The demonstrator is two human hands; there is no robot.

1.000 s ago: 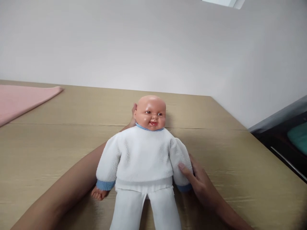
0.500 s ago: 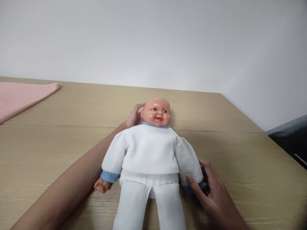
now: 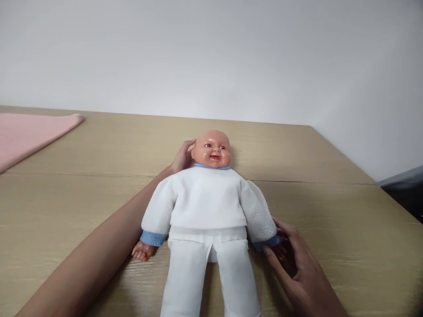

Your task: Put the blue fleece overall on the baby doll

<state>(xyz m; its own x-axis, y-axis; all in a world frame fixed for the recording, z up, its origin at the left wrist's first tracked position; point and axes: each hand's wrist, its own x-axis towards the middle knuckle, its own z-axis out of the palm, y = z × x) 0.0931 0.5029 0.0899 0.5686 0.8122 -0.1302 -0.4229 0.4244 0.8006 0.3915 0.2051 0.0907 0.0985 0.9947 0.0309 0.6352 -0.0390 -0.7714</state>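
A baby doll with a bald head, a white fleece top with blue collar and cuffs, and white trousers lies face up in front of me. My left hand cups the doll's head from behind on its left side, with most of the fingers hidden by the head. Along the doll's sleeve on the left runs my left forearm. At the other blue cuff, my right hand is curled around the doll's arm end, thumb at the cuff and fingers at the outer side. The doll's small hand partly shows inside that grasp.
A folded pink cloth lies at the far left of the wooden table. A pale wall stands behind the table. Past the right edge there is a dark object I cannot make out.
The doll's head and torso appear slightly higher and further left. My right thumb has slid from the sleeve down to the cuff. The left hand stays behind the head.
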